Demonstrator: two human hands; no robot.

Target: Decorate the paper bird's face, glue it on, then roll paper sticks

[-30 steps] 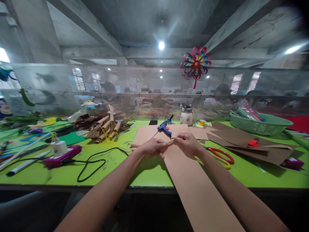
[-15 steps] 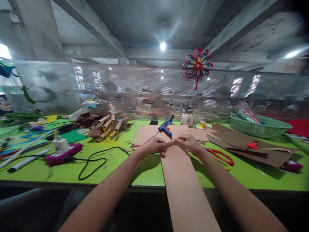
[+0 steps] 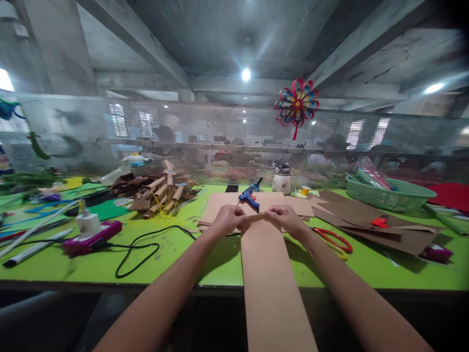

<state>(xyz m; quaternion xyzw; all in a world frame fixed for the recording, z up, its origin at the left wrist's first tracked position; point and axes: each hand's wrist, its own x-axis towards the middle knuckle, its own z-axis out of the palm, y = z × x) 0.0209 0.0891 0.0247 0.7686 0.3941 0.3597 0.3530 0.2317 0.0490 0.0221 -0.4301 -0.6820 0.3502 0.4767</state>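
A long strip of tan kraft paper (image 3: 271, 278) runs from the table over its front edge toward me. My left hand (image 3: 229, 220) pinches the strip's far end at the left corner, fingers curled. At the right corner, my right hand (image 3: 287, 219) grips the same end between thumb and fingers. The far edge between both hands looks narrowly folded. Just beyond it lies a blue glue gun (image 3: 249, 197) on a stack of tan paper sheets (image 3: 216, 205). Scissors with red and yellow handles (image 3: 335, 239) lie right of my right hand, partly behind the forearm.
Left on the green table (image 3: 164, 264) are a purple power strip (image 3: 91, 238), a black cable (image 3: 157, 247) and rolled brown paper pieces (image 3: 161, 193). Dark brown sheets (image 3: 351, 212) and a green basket (image 3: 392, 195) are at right. A jar (image 3: 282, 181) stands behind.
My left hand has closed in more tightly on the strip's left corner. The strip's lower part has swung slightly left. The view has shifted a little.
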